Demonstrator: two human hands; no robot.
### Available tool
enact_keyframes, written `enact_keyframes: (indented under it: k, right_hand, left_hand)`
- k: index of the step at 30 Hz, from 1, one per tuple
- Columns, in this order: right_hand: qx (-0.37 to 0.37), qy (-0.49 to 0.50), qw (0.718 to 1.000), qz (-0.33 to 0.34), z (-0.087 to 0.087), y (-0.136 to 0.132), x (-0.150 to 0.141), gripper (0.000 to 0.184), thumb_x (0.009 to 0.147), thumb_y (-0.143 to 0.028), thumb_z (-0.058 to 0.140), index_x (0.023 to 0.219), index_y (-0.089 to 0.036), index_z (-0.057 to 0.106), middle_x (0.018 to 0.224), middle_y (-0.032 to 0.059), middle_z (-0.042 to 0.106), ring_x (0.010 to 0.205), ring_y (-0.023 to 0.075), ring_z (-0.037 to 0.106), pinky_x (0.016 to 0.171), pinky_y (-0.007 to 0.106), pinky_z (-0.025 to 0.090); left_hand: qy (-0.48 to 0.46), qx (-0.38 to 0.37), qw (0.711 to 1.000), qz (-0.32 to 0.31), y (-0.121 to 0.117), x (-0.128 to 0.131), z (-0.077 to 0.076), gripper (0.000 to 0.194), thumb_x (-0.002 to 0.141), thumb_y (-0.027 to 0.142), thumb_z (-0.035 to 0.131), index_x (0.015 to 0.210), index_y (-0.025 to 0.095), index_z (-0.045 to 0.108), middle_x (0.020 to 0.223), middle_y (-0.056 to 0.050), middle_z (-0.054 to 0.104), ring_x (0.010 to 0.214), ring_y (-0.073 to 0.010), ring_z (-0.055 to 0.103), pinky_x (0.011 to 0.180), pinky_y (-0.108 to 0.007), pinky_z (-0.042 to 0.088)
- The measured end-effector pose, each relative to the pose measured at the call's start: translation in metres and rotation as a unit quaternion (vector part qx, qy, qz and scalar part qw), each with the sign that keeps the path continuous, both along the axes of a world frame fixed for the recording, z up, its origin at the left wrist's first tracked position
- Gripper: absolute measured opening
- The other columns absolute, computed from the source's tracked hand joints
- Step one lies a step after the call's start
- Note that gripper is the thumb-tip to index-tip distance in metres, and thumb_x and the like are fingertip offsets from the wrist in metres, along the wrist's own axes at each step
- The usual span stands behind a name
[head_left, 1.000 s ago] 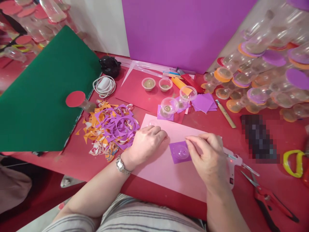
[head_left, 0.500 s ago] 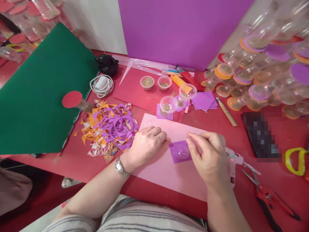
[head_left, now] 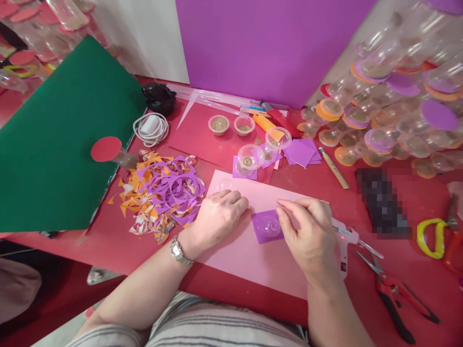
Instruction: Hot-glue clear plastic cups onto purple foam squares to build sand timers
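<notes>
My left hand (head_left: 222, 214), with a watch at the wrist, rests curled on the pink sheet (head_left: 249, 265); whatever its fingers hold, if anything, is hidden. Just beyond its knuckles is a clear plastic dome piece (head_left: 227, 184). Thumb and forefinger of my right hand (head_left: 309, 229) are pinched together, and anything between them is too small to make out. Between the hands lies a purple square (head_left: 258, 235) with a clear plastic dome (head_left: 267, 225) on it. My right hand overlaps the square's right side. A white hot glue gun (head_left: 345, 241) with a red light lies right of that hand.
Paper scraps (head_left: 173, 188) are heaped at left, near a green board (head_left: 54, 144). Behind the sheet are clear cups (head_left: 251, 156) and purple squares (head_left: 300, 152). Red-handled snips (head_left: 396, 289), yellow-handled scissors (head_left: 430, 238) and stacked plastic pieces (head_left: 394, 111) occupy the right.
The whole view has shifted slightly, with things at the right appearing farther left. Both hands keep nearly the same pose over the pink sheet.
</notes>
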State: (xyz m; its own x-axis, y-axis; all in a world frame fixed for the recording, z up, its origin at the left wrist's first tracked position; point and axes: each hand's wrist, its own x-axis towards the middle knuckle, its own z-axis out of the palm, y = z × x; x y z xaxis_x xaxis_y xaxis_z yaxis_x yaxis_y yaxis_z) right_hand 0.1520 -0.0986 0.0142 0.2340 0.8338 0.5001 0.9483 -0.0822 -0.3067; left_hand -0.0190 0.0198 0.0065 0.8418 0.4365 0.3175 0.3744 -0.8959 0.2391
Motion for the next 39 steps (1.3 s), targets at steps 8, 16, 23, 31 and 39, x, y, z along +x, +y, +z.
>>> enact_keyframes:
  k: [8, 16, 23, 31, 39]
  right_hand:
    - [0.006, 0.008, 1.000, -0.004, -0.001, -0.001, -0.002, 0.011, 0.094, -0.023, 0.060, 0.097, -0.022, 0.071, 0.083, 0.0046, 0.059, 0.077, 0.0188, 0.055, 0.072, 0.033, 0.050]
    - [0.000, 0.012, 1.000, -0.002, -0.003, -0.002, 0.000, 0.014, 0.095, -0.024, 0.059, 0.098, -0.022, 0.072, 0.083, 0.0047, 0.060, 0.077, 0.0185, 0.056, 0.072, 0.034, 0.050]
    - [0.018, 0.025, 1.000, 0.001, 0.000, 0.001, -0.004, 0.015, 0.095, -0.026, 0.059, 0.101, -0.024, 0.072, 0.085, 0.0047, 0.059, 0.078, 0.0185, 0.058, 0.072, 0.034, 0.051]
    - [0.013, 0.018, 1.000, 0.010, -0.002, 0.003, -0.001, 0.011, 0.094, -0.023, 0.061, 0.090, -0.023, 0.071, 0.082, 0.0035, 0.060, 0.078, 0.0186, 0.057, 0.072, 0.033, 0.050]
    - [0.020, 0.051, 0.998, 0.010, 0.003, 0.003, 0.007, 0.012, 0.095, -0.023, 0.059, 0.095, -0.022, 0.071, 0.084, 0.0042, 0.066, 0.081, 0.0193, 0.063, 0.075, 0.034, 0.054]
  left_hand:
    - [-0.010, 0.012, 1.000, 0.010, 0.003, 0.000, -0.004, 0.034, 0.101, 0.031, 0.049, 0.071, 0.018, 0.060, 0.065, -0.002, 0.057, 0.063, -0.0159, 0.055, 0.059, -0.027, 0.044]
    - [0.007, 0.003, 1.000, 0.010, 0.003, 0.000, -0.004, 0.034, 0.101, 0.031, 0.047, 0.073, 0.018, 0.061, 0.065, -0.002, 0.057, 0.064, -0.0159, 0.056, 0.061, -0.027, 0.046]
    - [0.020, -0.022, 1.000, -0.005, 0.001, 0.000, -0.001, 0.022, 0.099, 0.027, 0.052, 0.084, 0.018, 0.066, 0.070, -0.002, 0.062, 0.067, -0.0162, 0.060, 0.063, -0.027, 0.048]
    - [0.033, -0.030, 0.999, -0.012, 0.000, 0.001, 0.002, 0.019, 0.096, 0.026, 0.055, 0.085, 0.019, 0.069, 0.069, -0.002, 0.064, 0.067, -0.0158, 0.062, 0.063, -0.026, 0.049]
    - [0.078, -0.098, 0.991, -0.049, 0.001, 0.001, 0.003, 0.010, 0.094, 0.025, 0.062, 0.095, 0.019, 0.070, 0.080, -0.002, 0.073, 0.075, -0.0167, 0.070, 0.067, -0.026, 0.054]
